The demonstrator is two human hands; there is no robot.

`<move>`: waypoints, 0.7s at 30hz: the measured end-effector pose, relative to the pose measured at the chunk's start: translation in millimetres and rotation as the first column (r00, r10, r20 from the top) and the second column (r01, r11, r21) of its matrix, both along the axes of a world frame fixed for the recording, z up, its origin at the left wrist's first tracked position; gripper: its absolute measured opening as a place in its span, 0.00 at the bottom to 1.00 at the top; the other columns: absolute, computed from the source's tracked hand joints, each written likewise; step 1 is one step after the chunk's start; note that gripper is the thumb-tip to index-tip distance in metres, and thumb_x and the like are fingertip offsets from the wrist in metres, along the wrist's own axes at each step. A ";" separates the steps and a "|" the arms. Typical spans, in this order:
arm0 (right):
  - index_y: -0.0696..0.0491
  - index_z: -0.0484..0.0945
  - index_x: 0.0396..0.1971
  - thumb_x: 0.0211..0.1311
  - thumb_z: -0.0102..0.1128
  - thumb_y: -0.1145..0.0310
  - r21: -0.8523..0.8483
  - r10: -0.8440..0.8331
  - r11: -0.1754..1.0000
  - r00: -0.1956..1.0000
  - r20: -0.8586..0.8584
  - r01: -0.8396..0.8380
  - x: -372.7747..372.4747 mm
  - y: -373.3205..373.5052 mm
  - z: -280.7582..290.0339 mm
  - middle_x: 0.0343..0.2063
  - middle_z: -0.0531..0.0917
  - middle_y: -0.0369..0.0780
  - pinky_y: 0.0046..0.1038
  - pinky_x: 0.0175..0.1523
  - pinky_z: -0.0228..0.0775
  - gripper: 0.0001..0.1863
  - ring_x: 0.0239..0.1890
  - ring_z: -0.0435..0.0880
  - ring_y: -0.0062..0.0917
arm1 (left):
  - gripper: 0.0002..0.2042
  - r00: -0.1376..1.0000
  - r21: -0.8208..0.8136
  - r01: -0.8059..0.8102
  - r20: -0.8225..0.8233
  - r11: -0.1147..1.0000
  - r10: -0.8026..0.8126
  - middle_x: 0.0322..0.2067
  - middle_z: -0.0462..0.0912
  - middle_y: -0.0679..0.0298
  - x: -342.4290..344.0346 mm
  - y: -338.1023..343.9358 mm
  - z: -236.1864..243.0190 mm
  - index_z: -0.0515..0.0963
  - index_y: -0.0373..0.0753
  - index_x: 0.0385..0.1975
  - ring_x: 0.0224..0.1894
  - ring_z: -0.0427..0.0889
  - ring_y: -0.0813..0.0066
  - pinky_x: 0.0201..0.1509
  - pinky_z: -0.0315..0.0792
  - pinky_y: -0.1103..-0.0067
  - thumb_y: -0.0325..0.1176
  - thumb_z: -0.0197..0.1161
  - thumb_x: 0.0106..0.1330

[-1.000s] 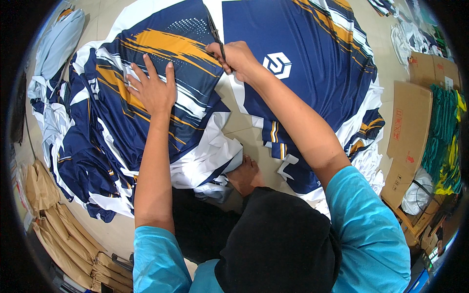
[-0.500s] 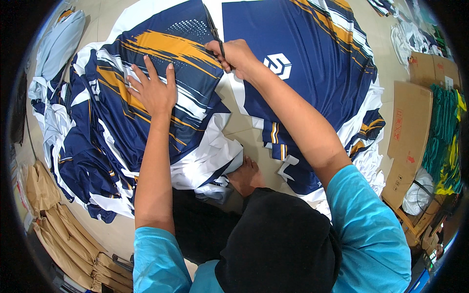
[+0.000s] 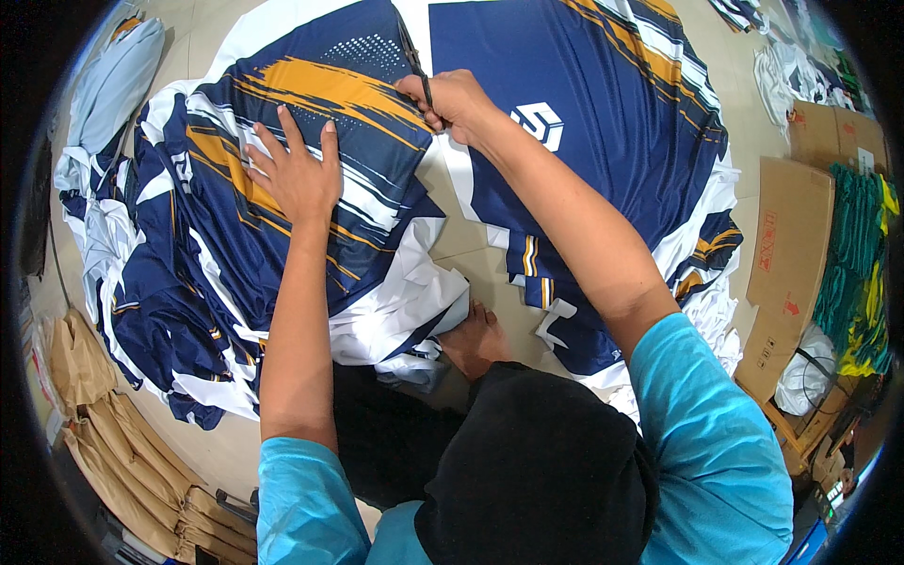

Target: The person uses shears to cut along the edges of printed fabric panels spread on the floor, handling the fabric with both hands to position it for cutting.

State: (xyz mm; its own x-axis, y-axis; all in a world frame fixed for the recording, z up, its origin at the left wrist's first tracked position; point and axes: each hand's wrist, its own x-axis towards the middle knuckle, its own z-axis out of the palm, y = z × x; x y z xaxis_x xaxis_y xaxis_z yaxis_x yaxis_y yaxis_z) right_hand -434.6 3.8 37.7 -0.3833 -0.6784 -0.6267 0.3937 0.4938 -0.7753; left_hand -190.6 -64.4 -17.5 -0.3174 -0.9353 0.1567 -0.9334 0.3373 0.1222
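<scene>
My left hand (image 3: 299, 185) lies flat with fingers spread on a navy fabric piece (image 3: 363, 169) printed with orange and white streaks and dots. My right hand (image 3: 454, 105) grips dark scissors (image 3: 427, 89) by the handles. Their blades point away from me, along the right edge of that piece, where a white strip divides it from a navy fabric panel (image 3: 574, 71) with a white emblem. Below my right hand the two pieces lie apart, and floor tiles show between them. How far the blades are spread is hard to see.
Crumpled navy and white fabric (image 3: 179, 330) is heaped at the left, beside a pale grey bundle (image 3: 118, 85). My bare foot (image 3: 476, 337) rests between the pieces. Cardboard boxes (image 3: 780, 273) and green cloth (image 3: 841, 268) stand at the right; brown wrapping (image 3: 132, 461) is at lower left.
My right hand and the scissors have shifted very slightly away from me along the fabric edge. My left hand stays in place on the fabric.
</scene>
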 end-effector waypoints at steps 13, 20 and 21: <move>0.52 0.79 0.23 0.61 0.81 0.60 0.042 0.005 0.999 1.000 -0.014 -0.004 -4.0 -15.3 14.4 0.17 0.74 0.31 0.23 0.21 0.53 0.18 0.16 0.66 0.14 | 0.42 0.999 -0.012 0.013 -0.034 1.000 -0.013 0.84 0.52 0.34 -0.9 0.8 0.0 0.59 0.48 0.86 0.85 0.45 0.21 0.85 0.39 0.36 0.69 0.48 0.80; 0.51 0.79 0.22 0.61 0.81 0.60 0.029 0.004 1.000 1.000 0.002 -0.004 -3.5 -14.9 12.9 0.17 0.75 0.31 0.22 0.22 0.53 0.18 0.16 0.65 0.14 | 0.43 1.000 -0.002 0.008 -0.030 1.000 -0.008 0.84 0.52 0.34 -0.7 1.0 1.8 0.59 0.47 0.86 0.85 0.45 0.21 0.85 0.39 0.36 0.69 0.48 0.80; 0.53 0.81 0.22 0.60 0.81 0.60 0.022 0.003 1.000 1.000 -0.008 -0.002 -3.8 -15.0 11.7 0.17 0.76 0.32 0.22 0.21 0.54 0.17 0.15 0.67 0.15 | 0.43 1.000 0.000 0.008 -0.030 1.000 -0.008 0.84 0.52 0.34 -0.8 1.0 1.9 0.59 0.47 0.86 0.85 0.45 0.21 0.85 0.39 0.36 0.69 0.48 0.80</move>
State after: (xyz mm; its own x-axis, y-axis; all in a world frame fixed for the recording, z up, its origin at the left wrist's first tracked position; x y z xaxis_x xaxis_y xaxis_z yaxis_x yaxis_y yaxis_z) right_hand -438.4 -11.2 49.4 -0.3865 -0.6652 -0.6389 0.3866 0.5121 -0.7670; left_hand -191.3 -63.4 -15.6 -0.3205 -0.9325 0.1662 -0.9265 0.3452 0.1497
